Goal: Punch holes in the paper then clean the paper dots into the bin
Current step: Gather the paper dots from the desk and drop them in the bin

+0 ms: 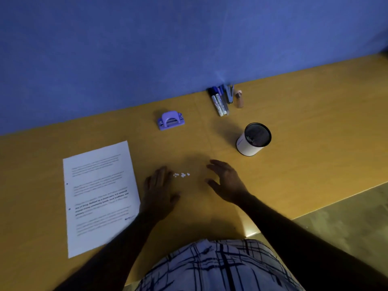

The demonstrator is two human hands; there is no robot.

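Observation:
A small heap of white paper dots (181,175) lies on the yellow table (304,143) between my two hands. My left hand (160,191) lies flat on the table with its fingertips just left of the dots. My right hand (227,181) hovers to the right of the dots with fingers spread and holds nothing. The printed sheet of paper (100,196) rests flat at the left, with two punched holes on its left margin. The purple hole punch (170,120) stands farther back. A white cylindrical bin (253,139) stands at the back right.
Markers (219,101), a stapler (230,94) and a small bottle (239,99) lie against the blue wall. The table's front edge runs diagonally at the right, with floor beyond it. My checked shirt fills the bottom of the view.

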